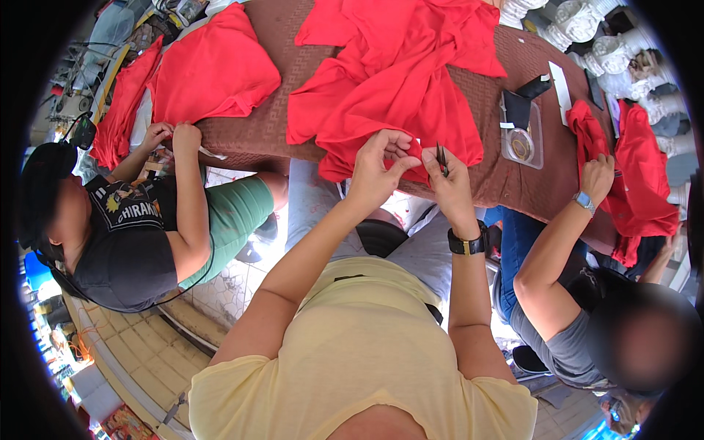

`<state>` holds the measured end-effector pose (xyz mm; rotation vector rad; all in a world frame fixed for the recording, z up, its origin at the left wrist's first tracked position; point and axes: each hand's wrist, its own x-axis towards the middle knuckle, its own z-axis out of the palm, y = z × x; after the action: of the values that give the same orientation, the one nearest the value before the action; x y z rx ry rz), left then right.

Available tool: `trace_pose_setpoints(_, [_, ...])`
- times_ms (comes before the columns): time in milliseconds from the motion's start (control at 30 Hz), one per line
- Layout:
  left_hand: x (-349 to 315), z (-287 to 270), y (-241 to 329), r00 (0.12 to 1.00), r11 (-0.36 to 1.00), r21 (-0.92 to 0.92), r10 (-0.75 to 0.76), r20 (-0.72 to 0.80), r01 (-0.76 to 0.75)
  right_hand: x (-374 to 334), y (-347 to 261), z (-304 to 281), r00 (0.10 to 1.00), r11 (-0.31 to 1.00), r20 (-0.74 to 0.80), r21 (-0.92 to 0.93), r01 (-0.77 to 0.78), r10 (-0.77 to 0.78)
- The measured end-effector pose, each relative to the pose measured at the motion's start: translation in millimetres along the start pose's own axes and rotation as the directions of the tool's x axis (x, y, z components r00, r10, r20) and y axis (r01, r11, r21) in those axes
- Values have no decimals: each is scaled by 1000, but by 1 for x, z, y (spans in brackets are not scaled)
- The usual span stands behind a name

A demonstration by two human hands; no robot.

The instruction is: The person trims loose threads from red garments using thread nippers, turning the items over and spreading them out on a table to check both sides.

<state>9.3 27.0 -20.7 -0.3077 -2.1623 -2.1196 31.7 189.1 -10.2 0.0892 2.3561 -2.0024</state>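
In the head view I count one pair of dark snips (442, 155) and one bunched red garment (396, 92) at my two hands, and two co-workers, one on my left (139, 235) and one on my right (550, 301). My left hand (385, 165) pinches the garment's near edge, its fingers nearly closed, while my right hand (449, 180) curls snugly around the snips, blades up, its thumb just beside the left fingertips. The garment spreads beyond my grip over the brown tablecloth (242, 139), left of one clear tray (539, 147).
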Motion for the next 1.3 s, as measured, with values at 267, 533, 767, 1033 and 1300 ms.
trace_pose_setpoints(267, [-1,-8,-5,997,993,113,-27,70,19,-2,-3,2,998,997,17,-45,56,-56])
trace_pose_setpoints(533, [-9,-3,-18,980,965,-172,-187,69,197,-14,-17,15,956,975,-254,-200,96,-147])
trace_pose_setpoints(767, [-8,-5,-10,969,939,-240,-227,101,245,-37,-8,48,977,941,10,269,-206,212])
trace_pose_setpoints(1033, [-7,-14,-6,931,889,-291,-308,194,354,-25,-1,46,984,927,30,333,-174,174])
trace_pose_setpoints(1300, [-7,-6,-13,987,970,-181,-155,47,161,-20,4,43,974,900,-6,383,-208,228])
